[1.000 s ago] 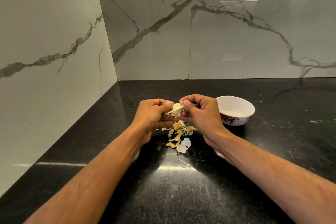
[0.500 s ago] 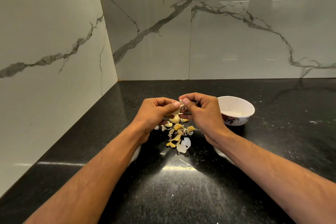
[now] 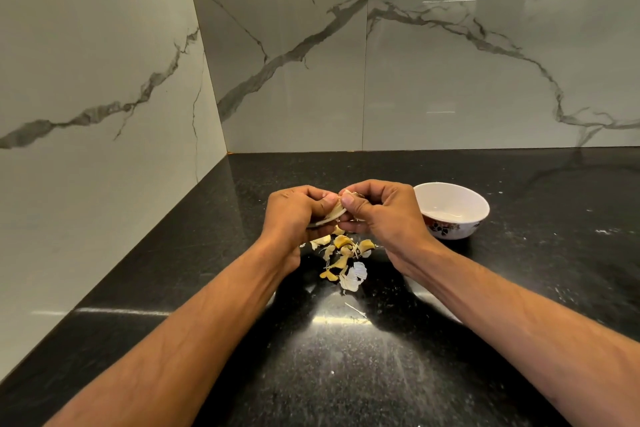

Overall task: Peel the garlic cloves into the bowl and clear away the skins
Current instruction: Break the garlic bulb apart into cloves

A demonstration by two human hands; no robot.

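One garlic clove (image 3: 333, 213) was pinched between the curled fingers and thumbs of the left hand (image 3: 294, 213) and right hand (image 3: 379, 215), held above the black counter (image 3: 346, 374); most of the clove was hidden by the fingers, so how much skin remained on it could not be told. Directly below the hands lay a loose pile of skins (image 3: 343, 260), yellowish and white, partly covered by the wrists. Just right of the right hand stood the white bowl (image 3: 452, 210), its near-left side hidden behind that hand and its contents hard to make out.
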